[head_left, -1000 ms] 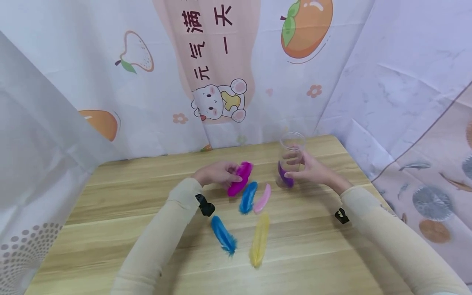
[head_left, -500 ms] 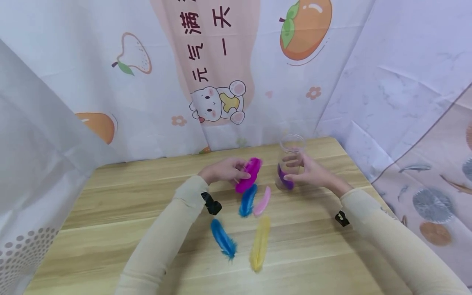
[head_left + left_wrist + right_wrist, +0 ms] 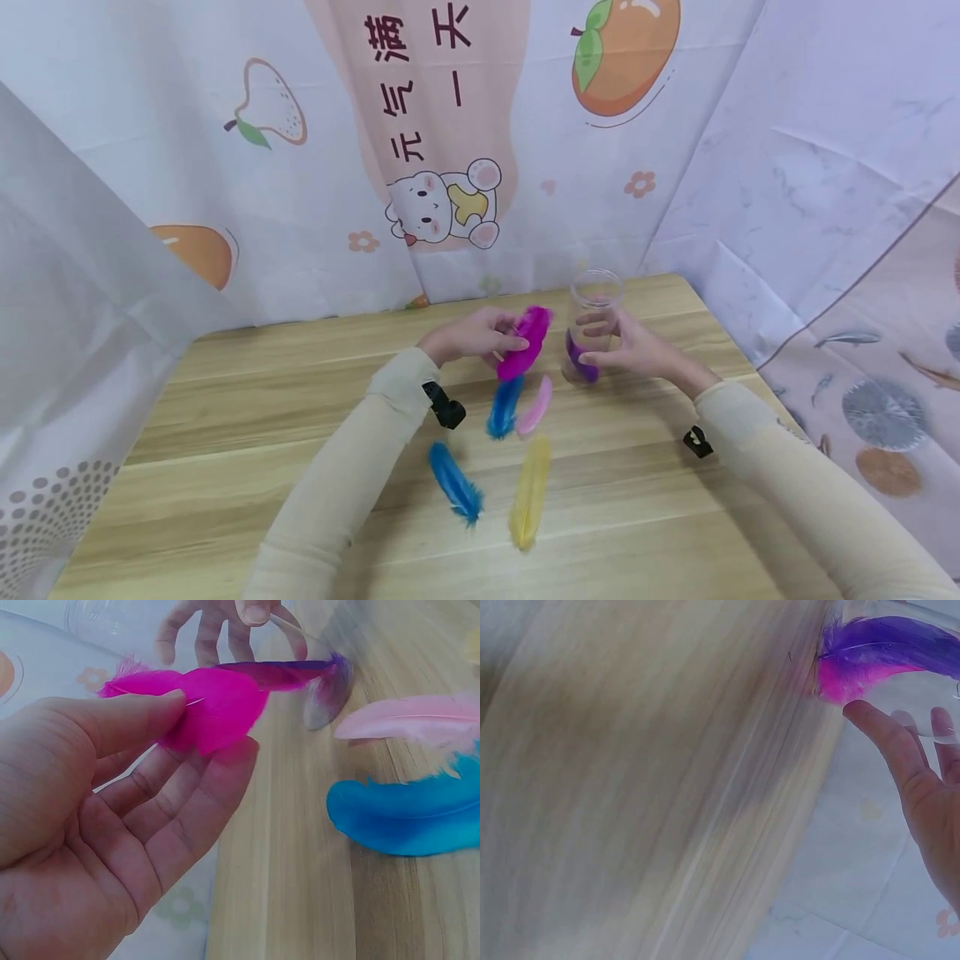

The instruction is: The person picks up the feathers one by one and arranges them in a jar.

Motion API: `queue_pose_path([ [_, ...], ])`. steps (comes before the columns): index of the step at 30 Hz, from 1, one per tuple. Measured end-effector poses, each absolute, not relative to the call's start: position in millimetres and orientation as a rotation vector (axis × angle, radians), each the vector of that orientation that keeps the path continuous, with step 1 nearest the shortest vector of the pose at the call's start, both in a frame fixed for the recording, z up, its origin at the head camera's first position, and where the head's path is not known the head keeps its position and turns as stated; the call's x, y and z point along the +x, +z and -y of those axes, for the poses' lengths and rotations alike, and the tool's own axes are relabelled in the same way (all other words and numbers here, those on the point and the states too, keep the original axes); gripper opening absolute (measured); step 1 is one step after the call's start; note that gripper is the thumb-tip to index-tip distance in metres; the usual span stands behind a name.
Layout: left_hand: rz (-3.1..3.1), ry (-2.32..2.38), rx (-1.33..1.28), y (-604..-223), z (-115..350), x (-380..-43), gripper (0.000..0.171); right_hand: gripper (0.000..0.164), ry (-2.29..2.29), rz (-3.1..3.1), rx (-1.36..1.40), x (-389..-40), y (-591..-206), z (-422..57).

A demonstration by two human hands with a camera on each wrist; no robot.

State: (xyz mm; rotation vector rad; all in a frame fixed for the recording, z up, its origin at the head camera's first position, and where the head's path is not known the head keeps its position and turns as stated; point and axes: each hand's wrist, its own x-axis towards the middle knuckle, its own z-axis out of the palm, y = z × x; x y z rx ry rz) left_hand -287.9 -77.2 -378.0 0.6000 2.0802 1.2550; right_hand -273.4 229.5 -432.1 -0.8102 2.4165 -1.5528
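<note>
My left hand (image 3: 477, 333) pinches a magenta feather (image 3: 225, 705) between thumb and fingers, raised off the table and just left of the cup. A tall clear plastic cup (image 3: 596, 296) stands upright at the table's back right. My right hand (image 3: 637, 352) holds the cup from its right side, thumb in front and fingers behind. Inside it leans a purple feather (image 3: 892, 643); a magenta patch shows beside that feather in the right wrist view, and I cannot tell whether it is a separate feather.
On the wooden table (image 3: 262, 467) lie a blue feather (image 3: 505, 408) and a pink feather (image 3: 535, 407) near the cup. Closer to me are another blue feather (image 3: 454, 483) and a yellow feather (image 3: 530, 493). A printed curtain (image 3: 315, 208) hangs behind the table.
My left hand has moved right and slightly away from me with the magenta feather, closer to the cup. My right hand and the cup have stayed in place.
</note>
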Motion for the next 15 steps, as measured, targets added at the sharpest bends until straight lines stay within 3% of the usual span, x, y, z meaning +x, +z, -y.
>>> queue_pose_path([
  [15, -2.018, 1.441, 0.683, -360, 60, -284, 0.032, 0.086, -1.544, -2.419, -0.831, -272, -430, -229],
])
